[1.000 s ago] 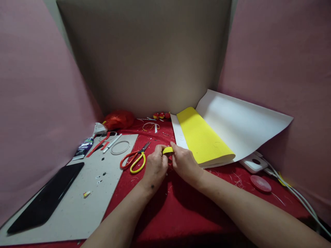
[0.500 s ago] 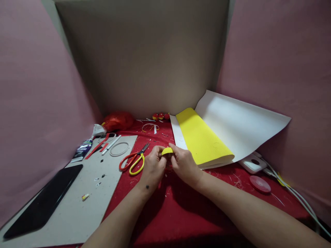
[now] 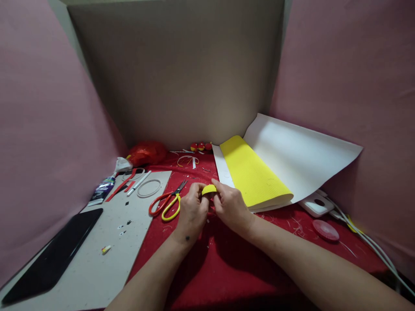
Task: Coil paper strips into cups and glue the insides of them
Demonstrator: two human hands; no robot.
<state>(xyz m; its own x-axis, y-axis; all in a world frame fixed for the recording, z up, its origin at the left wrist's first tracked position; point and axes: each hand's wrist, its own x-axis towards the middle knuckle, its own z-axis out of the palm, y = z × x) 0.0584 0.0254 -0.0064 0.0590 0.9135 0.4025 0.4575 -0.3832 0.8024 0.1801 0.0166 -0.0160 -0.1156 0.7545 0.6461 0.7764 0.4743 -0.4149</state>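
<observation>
Between both hands is a small curved piece of yellow corrugated paper (image 3: 209, 189), its ribbed edge facing me. My left hand (image 3: 193, 209) pinches it from the left, with thumb and fingers closed. From the right, my right hand (image 3: 231, 207) grips it, the index finger along its upper edge. The fingers hide part of the piece. Just left of my left hand, scissors (image 3: 167, 203) with one red and one yellow handle lie slightly open, partly on the grey board (image 3: 106, 272).
A yellow corrugated sheet (image 3: 256, 177) lies folded on a large white sheet (image 3: 301, 160). On the left are a black tablet-like slab (image 3: 53, 255), a glue tube (image 3: 103, 190) and a ring (image 3: 149, 188). A pink disc (image 3: 326, 230) and a white power strip (image 3: 316, 204) sit right.
The yellow piece has tilted a little between the fingers, so more of its ribbed side shows. Both hands keep nearly the same place.
</observation>
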